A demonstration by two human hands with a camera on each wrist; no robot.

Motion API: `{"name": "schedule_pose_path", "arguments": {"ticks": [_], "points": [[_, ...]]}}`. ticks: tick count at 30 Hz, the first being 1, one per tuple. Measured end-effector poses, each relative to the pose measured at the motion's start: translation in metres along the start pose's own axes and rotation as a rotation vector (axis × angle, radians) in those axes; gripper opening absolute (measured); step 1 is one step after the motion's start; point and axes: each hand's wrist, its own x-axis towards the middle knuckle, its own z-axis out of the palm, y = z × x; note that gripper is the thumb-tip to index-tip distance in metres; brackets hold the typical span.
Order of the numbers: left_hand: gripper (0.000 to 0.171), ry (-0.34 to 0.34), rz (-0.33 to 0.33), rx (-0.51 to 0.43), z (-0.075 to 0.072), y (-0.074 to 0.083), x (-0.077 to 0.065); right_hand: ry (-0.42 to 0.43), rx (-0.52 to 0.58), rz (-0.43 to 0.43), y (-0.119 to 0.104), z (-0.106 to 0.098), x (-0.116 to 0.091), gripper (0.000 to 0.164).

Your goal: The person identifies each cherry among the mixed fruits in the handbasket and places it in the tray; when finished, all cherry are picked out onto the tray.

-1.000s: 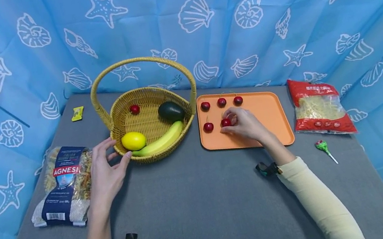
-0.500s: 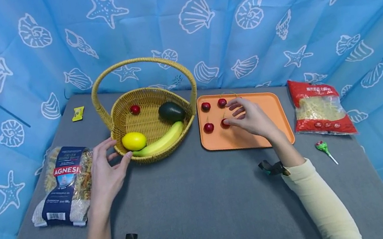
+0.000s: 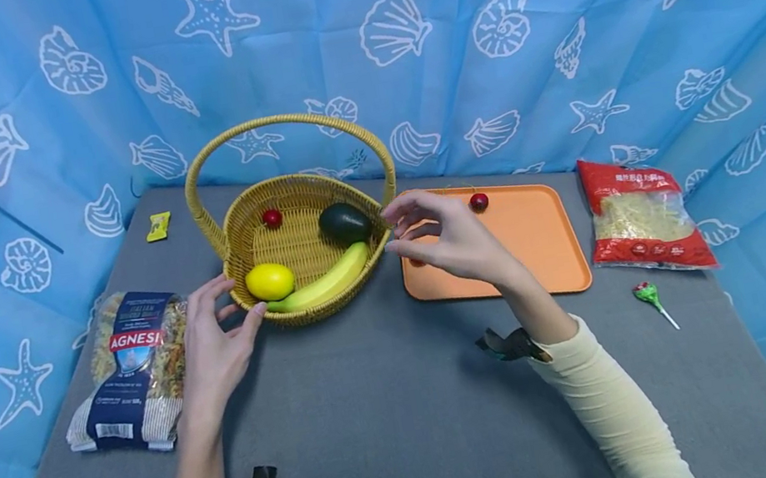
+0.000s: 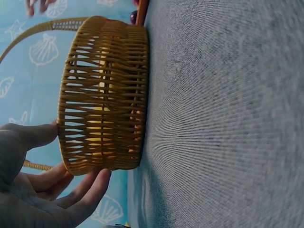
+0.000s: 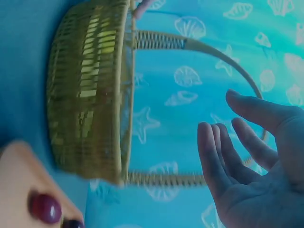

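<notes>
My left hand [image 3: 214, 343] holds the wicker basket [image 4: 102, 95] at its near left edge, thumb and fingers against the rim and side. Inside the basket lie a lemon [image 3: 270, 281], a banana [image 3: 324, 284], an avocado [image 3: 345, 223] and a cherry [image 3: 271, 219]. Over the left part of the orange tray [image 3: 536, 247], beside the basket's right rim, hovers my right hand [image 3: 455, 239]. Its fingers are loosely bent, and the right wrist view shows nothing between them. One cherry [image 3: 479, 202] shows at the tray's back; the hand hides most others, though the right wrist view catches a cherry [image 5: 46, 208].
On the left lies a pasta bag [image 3: 134, 365], with a small yellow wrapped candy [image 3: 158, 227] behind it. Right of the tray are a red pasta packet [image 3: 641, 217] and a lollipop [image 3: 652, 300]. A blue curtain [image 3: 350, 41] hangs behind the grey table [image 3: 384, 425].
My right hand has let go of a cherry on the tray, lifted away, and moved left to the basket's right rim. The left hand stays at the basket.
</notes>
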Motion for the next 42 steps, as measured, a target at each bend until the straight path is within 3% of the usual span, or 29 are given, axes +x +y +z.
{"name": "schedule_pose_path", "arguments": {"ticks": [4, 11, 17, 22, 32, 37, 42], "points": [[0.062, 0.005, 0.013, -0.001, 0.0, 0.0, 0.0, -0.071, 0.024, -0.033, -0.004, 0.024, 0.029, 0.037], [0.063, 0.002, 0.012, -0.002, 0.0, -0.001, 0.0, -0.156, 0.02, -0.012, 0.0, 0.057, 0.092, 0.038], [0.063, -0.006, -0.004, 0.009, 0.0, -0.001, 0.001, -0.205, -0.039, 0.053, 0.006, 0.078, 0.14, 0.039], [0.063, -0.003, 0.005, 0.013, 0.001, -0.001, 0.002, -0.241, 0.04, 0.15, 0.014, 0.097, 0.167, 0.039], [0.062, -0.008, 0.001, 0.016, 0.001, -0.001, 0.002, -0.377, 0.117, 0.345, 0.024, 0.128, 0.181, 0.054], [0.063, -0.003, 0.006, 0.025, 0.001, -0.002, 0.003, -0.418, 0.051, 0.385, 0.027, 0.14, 0.182, 0.059], [0.063, 0.001, -0.002, 0.026, 0.002, -0.002, 0.003, -0.395, -0.014, 0.391, 0.027, 0.143, 0.18, 0.048]]}}
